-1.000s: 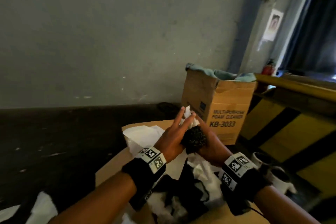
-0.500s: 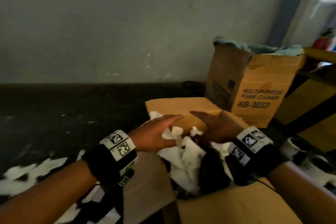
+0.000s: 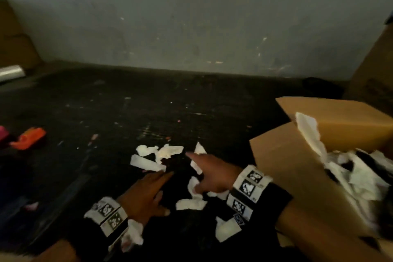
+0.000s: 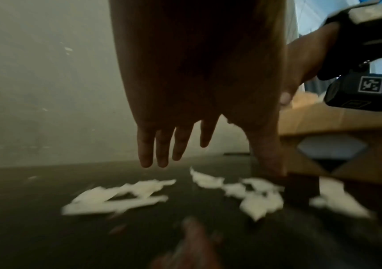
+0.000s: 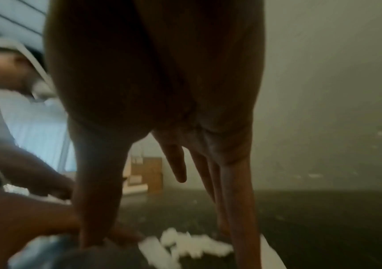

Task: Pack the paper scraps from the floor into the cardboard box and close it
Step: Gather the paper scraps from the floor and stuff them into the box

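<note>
Both hands reach low over the dark floor [image 3: 148, 100] just left of the box [image 3: 297, 168], and neither holds anything. On the left hand [image 3: 146, 193] the fingers are straight and close together, pointing away from the person, its fingertips [image 4: 153, 160] hanging just above the floor. The right hand [image 3: 210, 174] is nearer the box, fingers spread and loose, the forefinger stretched toward the scraps [image 3: 158, 156]; its thumb lies at or just over one white piece, though contact cannot be told. White scraps are scattered on the floor left of the box, in front of and between the two hands, with more pieces by both wrists. The box stands open, flaps up, with crumpled white paper and something dark piled inside and one torn sheet hanging over its far flap. Well left of the box an orange object [image 3: 28, 138] lies on the floor, and a grey wall [image 3: 191, 17] rises behind it all
</note>
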A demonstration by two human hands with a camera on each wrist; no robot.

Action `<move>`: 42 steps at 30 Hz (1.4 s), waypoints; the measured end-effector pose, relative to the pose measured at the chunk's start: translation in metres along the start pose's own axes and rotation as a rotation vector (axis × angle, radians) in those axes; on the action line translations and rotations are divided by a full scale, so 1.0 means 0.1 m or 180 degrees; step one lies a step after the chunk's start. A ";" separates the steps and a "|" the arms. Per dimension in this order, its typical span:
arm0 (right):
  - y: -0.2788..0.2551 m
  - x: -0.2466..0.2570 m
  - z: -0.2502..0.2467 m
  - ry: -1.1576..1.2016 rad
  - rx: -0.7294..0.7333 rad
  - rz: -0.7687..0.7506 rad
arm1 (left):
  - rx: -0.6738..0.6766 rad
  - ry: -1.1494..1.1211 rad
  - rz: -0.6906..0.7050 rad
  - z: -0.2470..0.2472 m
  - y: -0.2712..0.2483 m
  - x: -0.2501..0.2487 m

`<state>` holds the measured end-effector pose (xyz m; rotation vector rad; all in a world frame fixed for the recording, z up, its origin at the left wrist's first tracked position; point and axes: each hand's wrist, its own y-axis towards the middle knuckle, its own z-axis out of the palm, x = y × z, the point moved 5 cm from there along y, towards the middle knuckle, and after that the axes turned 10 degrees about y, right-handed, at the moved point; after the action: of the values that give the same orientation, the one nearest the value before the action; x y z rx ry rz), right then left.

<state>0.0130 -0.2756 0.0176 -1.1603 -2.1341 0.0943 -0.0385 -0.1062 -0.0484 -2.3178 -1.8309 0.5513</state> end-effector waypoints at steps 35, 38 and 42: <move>0.96 -0.86 0.61 0.0853 -0.0742 0.2203 | 0.0444 0.0058 -0.0246 0.10 0.91 1.73; 1.22 -0.89 0.70 0.0775 -0.0665 0.1931 | 0.0633 -0.0083 -0.0088 0.14 1.07 1.59; 1.58 -0.86 0.65 0.0573 -0.0177 0.1506 | 0.0791 -0.0120 0.0257 0.18 1.24 1.36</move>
<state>0.1163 -0.2305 -0.1363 -1.6236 -1.6827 0.1376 0.0947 -0.0088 -0.1327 -2.2351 -1.5857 0.7896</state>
